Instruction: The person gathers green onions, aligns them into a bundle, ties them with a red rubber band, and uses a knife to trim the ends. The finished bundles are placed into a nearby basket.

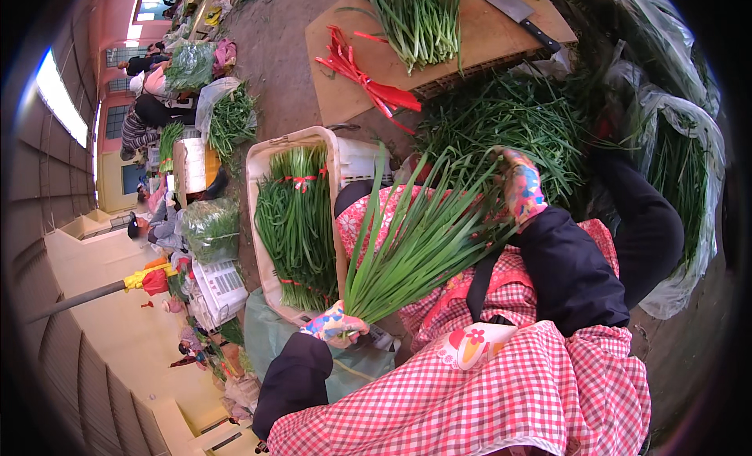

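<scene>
My left hand (338, 325), in a colourful patterned glove, grips the pale lower ends of a loose bunch of garlic chives (411, 250). The long green leaves fan out across my lap toward the upper right. My right hand (524, 185), gloved alike, is at the far side of the bunch among the leaf tips. Its fingers are partly hidden, so whether they grip leaves is unclear. Behind it lies a heap of loose chives (499, 115). Beside my knee stands a white plastic crate (252, 221) packed with chive bundles (296, 221) tied with red bands.
A board (352, 97) at the top bears cut chives (420, 33), red ties (376, 89) and a cleaver (511, 9). Clear plastic bags of greens (684, 162) stand at right. Green sacking (264, 327) lies below the crate. Several people work among greens at left.
</scene>
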`<state>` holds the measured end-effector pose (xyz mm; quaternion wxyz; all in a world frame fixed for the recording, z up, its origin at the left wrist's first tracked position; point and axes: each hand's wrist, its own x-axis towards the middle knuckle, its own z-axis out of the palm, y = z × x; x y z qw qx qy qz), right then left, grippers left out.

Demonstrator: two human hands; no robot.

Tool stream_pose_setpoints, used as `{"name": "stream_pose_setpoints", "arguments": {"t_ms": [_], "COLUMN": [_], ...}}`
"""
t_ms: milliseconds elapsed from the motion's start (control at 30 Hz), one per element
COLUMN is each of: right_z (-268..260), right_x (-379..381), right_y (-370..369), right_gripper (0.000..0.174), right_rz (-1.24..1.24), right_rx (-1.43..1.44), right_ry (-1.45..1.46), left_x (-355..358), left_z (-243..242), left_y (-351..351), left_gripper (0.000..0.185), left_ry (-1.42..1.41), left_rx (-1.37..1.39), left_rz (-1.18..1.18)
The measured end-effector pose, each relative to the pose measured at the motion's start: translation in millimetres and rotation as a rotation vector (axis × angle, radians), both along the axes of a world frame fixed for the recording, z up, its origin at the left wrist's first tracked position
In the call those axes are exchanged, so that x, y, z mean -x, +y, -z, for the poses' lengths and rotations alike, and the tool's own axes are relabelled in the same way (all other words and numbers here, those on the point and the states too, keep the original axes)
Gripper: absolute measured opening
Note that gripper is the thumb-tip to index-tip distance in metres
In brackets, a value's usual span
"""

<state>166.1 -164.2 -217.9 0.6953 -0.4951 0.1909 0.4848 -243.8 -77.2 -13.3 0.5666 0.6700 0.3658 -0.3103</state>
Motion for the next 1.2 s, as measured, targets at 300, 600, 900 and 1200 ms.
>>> {"name": "stream_pose_setpoints", "arguments": {"t_ms": [300,600,900,1200], "right_z": [12.5,-33.5,-16.6,7.4], "right_x": [-36.5,0.2,25.7,38.6], "right_y": [-54.6,-28.9,3.1,-5.5], "right_gripper": [0.034,0.039,0.022,0.019], "right_rz": [0.016,-0.711,-0.673,0.104], "right_rx": [0.028,-0.224,-0.267,-0.022], "right_ry": [-0.280,-0.256,-0.166,-0.002], "left_x": [-3.2,-13.9,15.4,-5.0], "left_z": [12.7,6.2,16.0,5.1], "left_y": [-9.4,-8.4,-4.1,-1.8], "left_gripper": [0.033,0.039,0.030,0.013], "left_ry": [0.363,0.434,0.124,-0.197], "left_rx": [0.249,0.247,0.261,-0.172], "left_rz": [-0.623,-0.708,-0.374,0.398]}}
